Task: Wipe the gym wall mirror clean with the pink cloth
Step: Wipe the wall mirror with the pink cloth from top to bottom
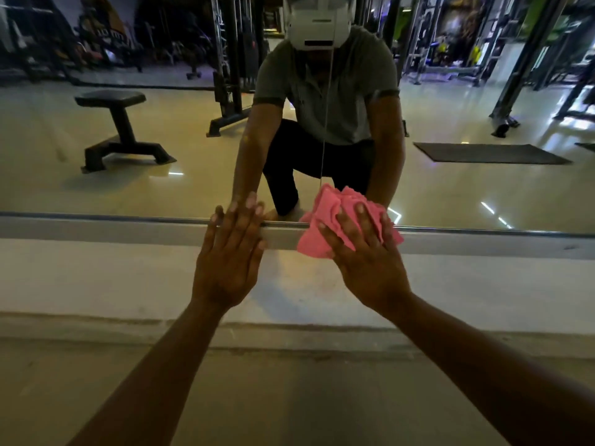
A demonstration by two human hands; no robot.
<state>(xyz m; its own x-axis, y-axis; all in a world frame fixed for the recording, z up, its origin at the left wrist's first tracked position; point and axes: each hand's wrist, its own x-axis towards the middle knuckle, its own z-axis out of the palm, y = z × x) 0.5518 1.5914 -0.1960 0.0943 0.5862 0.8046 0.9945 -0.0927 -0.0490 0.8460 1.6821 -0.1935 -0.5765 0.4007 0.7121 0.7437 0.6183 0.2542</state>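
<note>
The wall mirror (96,188) fills the upper half of the view, and its bottom edge runs across at mid height. My right hand (363,259) presses the crumpled pink cloth (325,217) flat against the mirror's bottom edge, fingers spread straight over it. The cloth bunches up above and to the left of my fingers. My left hand (230,252) lies flat and empty beside it, fingertips on the glass just above the edge. Both hands are reflected in the mirror.
Below the mirror runs a pale ledge (96,278), then a step down to the floor (289,397). The mirror reflects a crouching person, a black bench (119,130), a dark floor mat (489,152) and gym machine frames (231,59).
</note>
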